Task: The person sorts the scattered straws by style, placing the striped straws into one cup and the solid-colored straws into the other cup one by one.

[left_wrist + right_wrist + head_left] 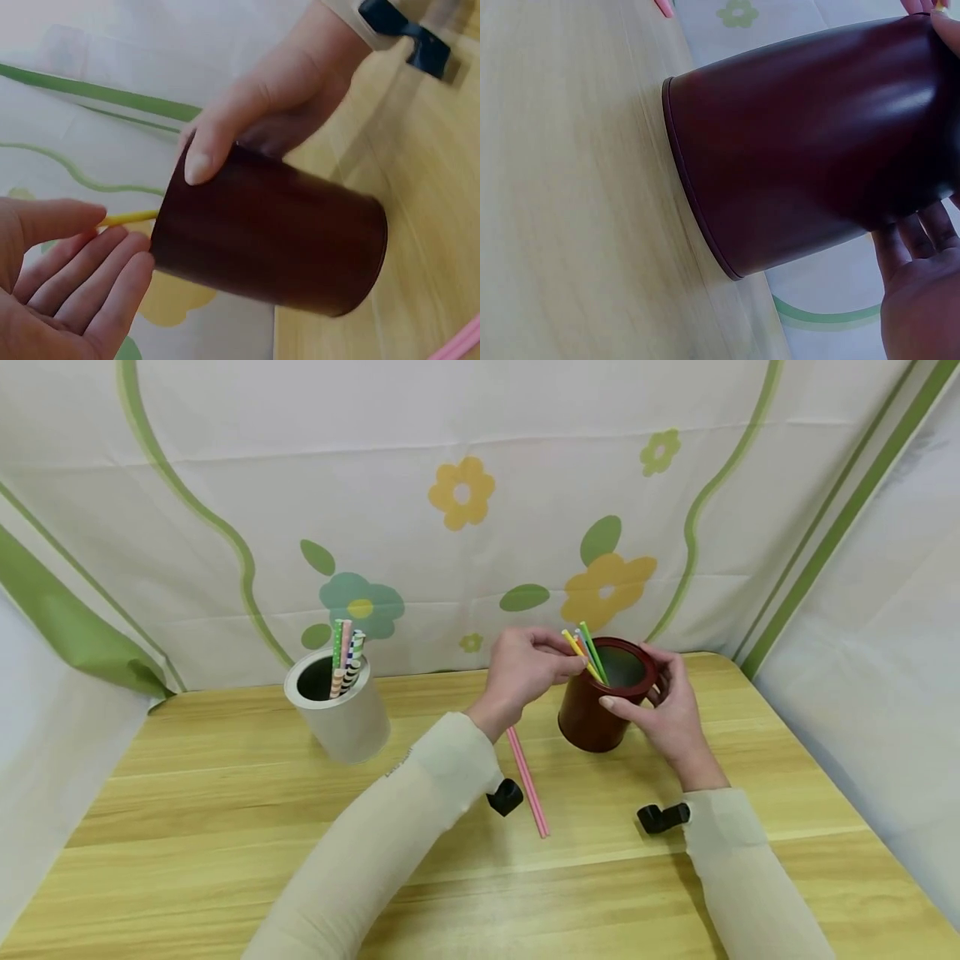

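Observation:
A dark red canister [597,714] is at the right side of the table, holding a few thin coloured straws [594,653] in yellow, green, orange and blue that lean toward its left rim. My left hand [534,670] is at that rim, where thumb and fingertips pinch a yellow straw [131,217]; its lower end is hidden inside the canister. My right hand [669,718] grips the canister from the right, thumb near the front of the rim and fingers around the far side. In the right wrist view the canister [802,142] fills much of the picture.
Two pink straws [529,785] lie on the wooden table [600,893] below the left hand. To the left stands a white canister [347,727] with several patterned paper straws [347,656]. A flower-printed curtain [450,568] hangs behind the table.

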`<move>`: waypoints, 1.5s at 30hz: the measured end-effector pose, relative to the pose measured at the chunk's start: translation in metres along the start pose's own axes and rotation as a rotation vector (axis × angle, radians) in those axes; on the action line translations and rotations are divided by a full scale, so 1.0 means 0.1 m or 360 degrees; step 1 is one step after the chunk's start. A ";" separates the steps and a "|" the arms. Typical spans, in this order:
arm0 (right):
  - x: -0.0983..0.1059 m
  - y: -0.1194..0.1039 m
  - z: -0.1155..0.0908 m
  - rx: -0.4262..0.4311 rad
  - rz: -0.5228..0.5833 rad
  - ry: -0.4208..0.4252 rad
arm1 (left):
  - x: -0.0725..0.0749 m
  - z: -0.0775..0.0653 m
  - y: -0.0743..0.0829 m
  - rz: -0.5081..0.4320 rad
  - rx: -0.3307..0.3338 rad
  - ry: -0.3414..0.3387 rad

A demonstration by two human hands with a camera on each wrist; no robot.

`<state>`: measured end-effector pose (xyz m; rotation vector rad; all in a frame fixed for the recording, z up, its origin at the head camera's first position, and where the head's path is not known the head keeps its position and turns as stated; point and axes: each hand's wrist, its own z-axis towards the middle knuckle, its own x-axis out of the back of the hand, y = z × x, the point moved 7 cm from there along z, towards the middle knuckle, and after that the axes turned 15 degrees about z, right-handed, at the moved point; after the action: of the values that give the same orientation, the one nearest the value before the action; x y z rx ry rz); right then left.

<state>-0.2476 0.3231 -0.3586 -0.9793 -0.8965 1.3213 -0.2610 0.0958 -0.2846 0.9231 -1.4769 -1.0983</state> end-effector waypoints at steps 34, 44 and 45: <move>0.00 0.02 0.01 -0.0017 -0.0010 0.0003 | -0.04 0.02 0.04 0.0116 0.0018 -0.0084; 0.00 0.01 0.01 -0.0008 0.0010 0.0006 | -0.06 0.01 0.05 0.0061 0.0049 -0.0090; 0.00 0.01 0.01 -0.0009 0.0013 0.0005 | -0.06 0.01 0.05 0.0058 0.0052 -0.0085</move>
<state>-0.2483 0.3230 -0.3591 -0.9899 -0.8950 1.3245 -0.2607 0.1028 -0.2820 0.8924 -1.5536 -1.0823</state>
